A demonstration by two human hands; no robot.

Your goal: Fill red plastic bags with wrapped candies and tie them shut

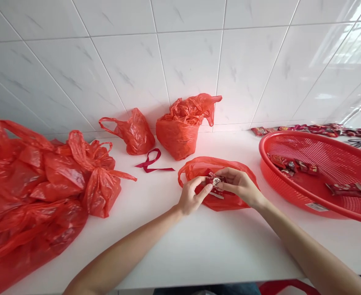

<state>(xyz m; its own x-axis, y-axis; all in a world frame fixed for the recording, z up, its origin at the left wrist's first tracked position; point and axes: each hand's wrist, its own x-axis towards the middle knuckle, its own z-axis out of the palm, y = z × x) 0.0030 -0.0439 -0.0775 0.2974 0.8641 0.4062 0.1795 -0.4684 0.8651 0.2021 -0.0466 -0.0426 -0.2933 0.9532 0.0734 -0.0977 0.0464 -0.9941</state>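
Observation:
Both hands hold a small dark red candy packet (215,181) with white lettering, over an open red plastic bag (229,203) lying on the white table. My left hand (192,196) pinches the packet's left side between thumb and fingers. From the right, my right hand (242,186) grips it the same way, fingers over the top edge. Part of the packet is covered by the fingers. Beneath it, more dark red and white wrapping shows inside the bag, too hidden to name.
A red mesh basket (294,196) with several candy packets (346,189) stands at right. Wrapped packets (322,130) line the wall behind it. Filled red bags (51,172) are heaped at left; two more bags (177,135) stand by the wall near a dark red ribbon (151,164).

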